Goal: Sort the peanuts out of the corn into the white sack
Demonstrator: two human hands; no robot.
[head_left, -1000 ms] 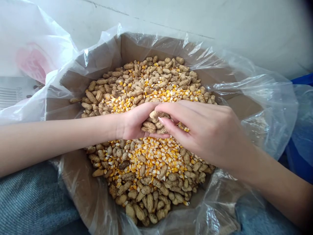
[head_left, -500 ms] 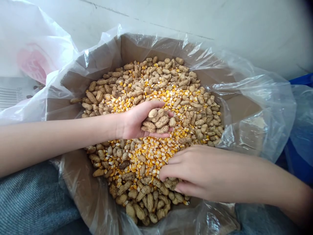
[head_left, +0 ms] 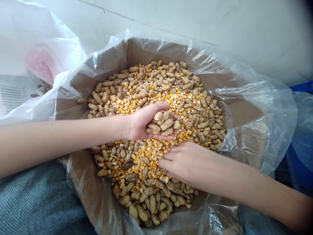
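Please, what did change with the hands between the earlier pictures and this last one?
The right hand moved off the left hand, downward in the view, and its fingers now rest on the yellow corn kernels. The left hand stays cupped around the tan, ridged peanut shells. The brown cardboard box and its clear plastic liner stayed as they were.

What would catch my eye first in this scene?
The big heap of peanuts in their shells and yellow corn kernels filling a plastic-lined cardboard box stands out first. In the middle, the left hand cups a handful of peanuts, while the right hand rests on the corn just below.
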